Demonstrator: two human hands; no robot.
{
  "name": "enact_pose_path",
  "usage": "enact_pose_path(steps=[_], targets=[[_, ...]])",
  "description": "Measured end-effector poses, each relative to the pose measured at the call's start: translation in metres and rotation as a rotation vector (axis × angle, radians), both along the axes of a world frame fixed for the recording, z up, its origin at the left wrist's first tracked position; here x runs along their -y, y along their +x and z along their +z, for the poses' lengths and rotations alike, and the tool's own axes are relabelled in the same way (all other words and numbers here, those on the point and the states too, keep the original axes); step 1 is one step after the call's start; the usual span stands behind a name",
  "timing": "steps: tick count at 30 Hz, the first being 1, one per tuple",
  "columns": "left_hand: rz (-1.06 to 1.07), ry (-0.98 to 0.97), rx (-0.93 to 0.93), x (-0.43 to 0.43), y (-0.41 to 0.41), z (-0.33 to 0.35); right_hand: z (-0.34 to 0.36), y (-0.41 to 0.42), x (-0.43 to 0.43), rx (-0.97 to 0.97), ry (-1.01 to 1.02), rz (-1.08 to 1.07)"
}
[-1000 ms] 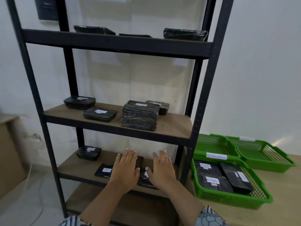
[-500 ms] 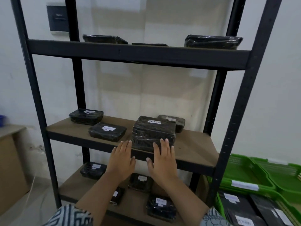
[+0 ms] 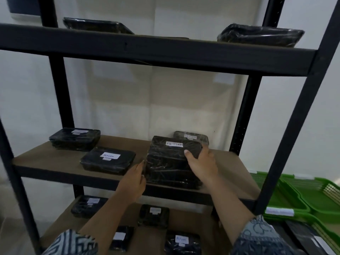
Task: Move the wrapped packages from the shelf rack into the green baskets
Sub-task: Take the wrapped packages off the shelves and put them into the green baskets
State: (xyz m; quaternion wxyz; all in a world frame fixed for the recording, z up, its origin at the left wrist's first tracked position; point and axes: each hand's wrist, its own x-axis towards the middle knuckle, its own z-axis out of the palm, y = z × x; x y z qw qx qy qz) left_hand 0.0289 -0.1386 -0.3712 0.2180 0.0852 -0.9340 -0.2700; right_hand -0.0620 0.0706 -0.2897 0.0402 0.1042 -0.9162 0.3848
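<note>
A tall black wrapped package [image 3: 169, 162] labelled RETURN stands on the middle shelf [image 3: 55, 162] of the black rack. My right hand [image 3: 201, 162] grips its right top corner, thumb on top. My left hand [image 3: 134, 181] touches its left side with fingers fairly straight. Other wrapped packages lie on the same shelf: a flat one [image 3: 108, 160] labelled RETURN, one at the far left [image 3: 74, 138] and one behind the stack [image 3: 191, 138]. Green baskets [image 3: 301, 197] sit at the lower right.
Two wrapped packages [image 3: 259, 34] [image 3: 95, 25] lie on the top shelf. Several smaller packages [image 3: 153, 216] lie on the bottom shelf. The rack's front right post [image 3: 298, 126] stands between the shelf and the baskets. A white wall is behind.
Both hands rose from the bottom shelf to the middle shelf and closed in on the tall RETURN package from either side. The camera moved closer and tilted up.
</note>
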Motion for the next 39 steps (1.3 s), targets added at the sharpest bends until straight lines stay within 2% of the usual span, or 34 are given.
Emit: enact_pose_path(steps=[3,6,8,13,17,21,27,33,39], targets=[[-0.029,-0.042,0.022,0.016,-0.013,0.003,0.009,-0.01,-0.002,0.327,-0.303,0.0],[-0.068,-0.098,0.062,0.031,-0.022,0.001,0.012,-0.013,-0.007,0.464,-0.444,0.078],[-0.099,-0.145,0.071,0.037,-0.026,-0.002,0.007,-0.017,-0.014,0.444,-0.457,0.06],[-0.12,-0.228,0.118,0.043,-0.033,-0.016,-0.005,-0.012,-0.028,0.235,-0.414,-0.028],[-0.121,-0.266,0.025,0.042,-0.036,-0.024,-0.017,0.005,-0.038,0.097,-0.489,-0.074],[-0.121,-0.26,0.043,0.042,-0.038,-0.025,-0.017,0.013,-0.045,0.032,-0.471,-0.104],[-0.096,-0.281,0.071,0.039,-0.04,-0.017,-0.006,0.009,-0.06,0.071,-0.433,-0.087],[-0.096,-0.315,0.079,0.037,-0.049,-0.011,0.006,-0.008,-0.086,0.209,-0.329,-0.093],[-0.145,-0.321,0.13,0.039,-0.058,-0.008,0.017,-0.021,-0.098,0.372,-0.323,-0.097]])
